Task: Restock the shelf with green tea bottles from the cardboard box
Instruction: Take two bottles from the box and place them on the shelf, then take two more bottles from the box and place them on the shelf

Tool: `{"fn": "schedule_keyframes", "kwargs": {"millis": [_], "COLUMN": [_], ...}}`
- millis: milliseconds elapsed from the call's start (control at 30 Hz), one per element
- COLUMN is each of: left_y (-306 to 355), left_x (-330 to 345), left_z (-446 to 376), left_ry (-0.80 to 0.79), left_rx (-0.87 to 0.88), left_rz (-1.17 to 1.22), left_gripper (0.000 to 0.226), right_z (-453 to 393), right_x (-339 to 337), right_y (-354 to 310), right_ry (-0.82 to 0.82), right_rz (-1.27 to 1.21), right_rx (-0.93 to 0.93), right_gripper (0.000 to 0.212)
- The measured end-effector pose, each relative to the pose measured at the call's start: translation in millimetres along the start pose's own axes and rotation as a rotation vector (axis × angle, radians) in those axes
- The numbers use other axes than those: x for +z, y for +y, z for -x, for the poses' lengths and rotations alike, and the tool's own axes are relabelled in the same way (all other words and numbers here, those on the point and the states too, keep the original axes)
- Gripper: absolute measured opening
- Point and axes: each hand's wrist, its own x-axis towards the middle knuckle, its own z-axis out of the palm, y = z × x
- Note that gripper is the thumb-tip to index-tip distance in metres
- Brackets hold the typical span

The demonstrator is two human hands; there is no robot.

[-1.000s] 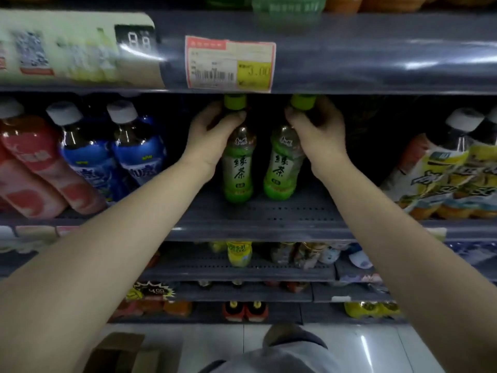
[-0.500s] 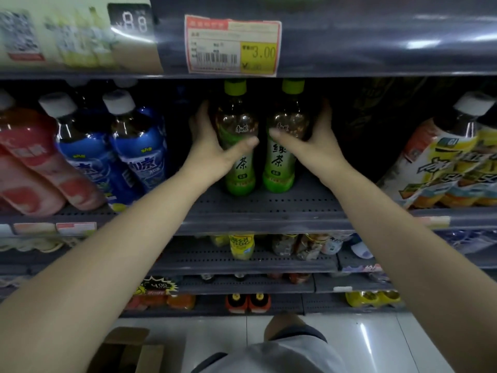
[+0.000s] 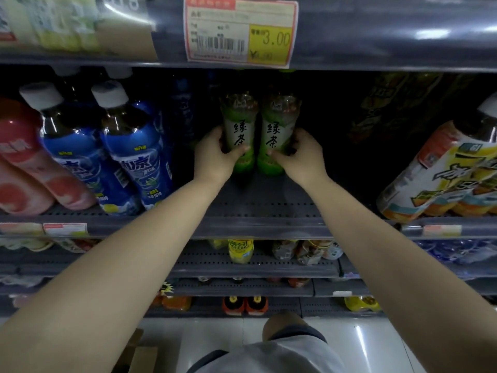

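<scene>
Shelf: I saw a dark perforated deck running across the frame, its middle bare in front of the tea, with a price tag reading 3.00 on the rail above at 12 o'clock
Neighbouring stock: blue-labelled bottles leaned at 9 o'clock of the tea, pink ones further out the same way, and yellow-and-orange labelled bottles lay at 3 o'clock
Cardboard box: I could make out only a corner of it on the floor at 7 o'clock, contents hidden
Left green tea bottle: it stood upright deep on the shelf, touching its twin, cap lost in shadow under the rail
Right green tea bottle: upright, at 3 o'clock of the first, side by side with it
Left hand: I had it wrapped round the lower part of the left bottle, thumb across the front of the label
Right hand: curled likewise on the right bottle's lower body, thumb lying across the front
</scene>
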Motion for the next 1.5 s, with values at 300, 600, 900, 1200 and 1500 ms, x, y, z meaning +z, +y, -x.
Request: {"fn": "schedule_keyframes", "kwargs": {"millis": [300,600,900,1200,1500], "left_y": [-5,1,24,-46,-172], "left_x": [10,10,-53,-223,-344], "left_z": [-28,-26,57,209,373], "left_ry": [-0.005,-0.026,0.029,0.115,0.358], "left_rx": [-0.017,-0.086,0.052,0.042,-0.446], "left_rz": [0.017,-0.093,0.000,-0.152,-0.251], "left_gripper": [0.055,0.063,0.040,0.024,0.023], "right_z": [-32,-26,58,185,322], "right_x": [12,5,-8,84,282], "right_y": [9,4,-44,-138,-220], "right_ry": [0.010,-0.107,-0.113,-0.476,-0.923], "right_rz": [0.037,0.039,-0.065,-0.256,-0.371], "right_rx": [-0.029,0.035,0.022,-0.132,-0.177], "right_gripper": [0.056,0.062,0.032,0.033,0.017]}}
